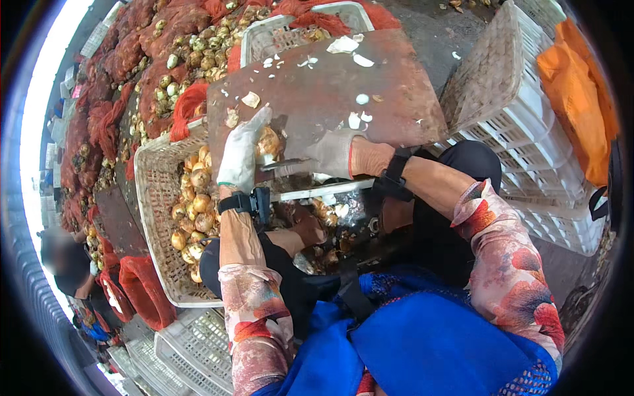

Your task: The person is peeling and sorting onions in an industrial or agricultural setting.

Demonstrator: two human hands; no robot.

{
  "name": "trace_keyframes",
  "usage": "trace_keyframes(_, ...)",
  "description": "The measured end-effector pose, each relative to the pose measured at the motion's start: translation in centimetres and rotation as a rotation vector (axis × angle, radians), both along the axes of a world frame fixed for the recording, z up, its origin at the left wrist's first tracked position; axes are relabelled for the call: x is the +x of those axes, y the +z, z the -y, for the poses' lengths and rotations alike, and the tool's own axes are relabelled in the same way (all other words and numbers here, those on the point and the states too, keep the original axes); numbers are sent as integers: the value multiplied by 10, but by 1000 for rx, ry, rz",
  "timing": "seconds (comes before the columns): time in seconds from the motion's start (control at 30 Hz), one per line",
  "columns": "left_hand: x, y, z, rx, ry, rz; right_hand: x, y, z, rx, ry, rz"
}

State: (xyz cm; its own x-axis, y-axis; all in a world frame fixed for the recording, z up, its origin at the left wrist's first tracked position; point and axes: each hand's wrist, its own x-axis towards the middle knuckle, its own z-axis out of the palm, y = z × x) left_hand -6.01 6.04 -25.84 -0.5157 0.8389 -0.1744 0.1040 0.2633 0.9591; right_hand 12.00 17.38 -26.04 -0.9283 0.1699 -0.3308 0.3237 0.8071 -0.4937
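Observation:
My left hand (pixel 242 152), in a white glove, is closed around a brown-skinned onion (pixel 269 141) at the near left edge of a board. In my right hand (pixel 331 154), also gloved, is a knife (pixel 285 163) whose dark blade points left, close beneath the onion. Whether the blade touches the onion I cannot tell. The reddish-brown board (pixel 317 92) lies before me, with onion trimmings (pixel 343 45) and scraps of peel scattered on it. My left fingers partly hide the onion.
A white crate (pixel 155 198) of onions (pixel 198 201) stands left of my legs. Behind it lie red mesh sacks (pixel 122 56) and loose onions. Another crate (pixel 254 46) sits beyond the board. Stacked crates (pixel 515 99) with an orange cloth (pixel 574 92) rise at right. A person (pixel 69 264) is at far left.

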Motion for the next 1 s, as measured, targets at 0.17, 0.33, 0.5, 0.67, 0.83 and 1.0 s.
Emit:
trace_keyframes(0.17, 23, 28, -6, -171, 154, 171, 7, -9, 3, 62, 225, 31)
trace_keyframes(0.33, 9, -1, 2, -139, 282, 62, 12, -6, -14, -143, -89, -215)
trace_keyframes(0.5, 16, 4, 5, -93, 142, -34, 9, -23, 1, -215, -259, -138)
trace_keyframes(0.67, 34, 17, 7, -126, 146, -235, 18, -39, 31, -237, -276, -310)
trace_keyframes(0.83, 47, 8, 2, 1, 393, 272, 23, -27, 34, -178, -283, -325)
trace_keyframes(1.0, 47, -1, 7, 58, 361, 77, 21, -18, 33, -166, -256, -295)
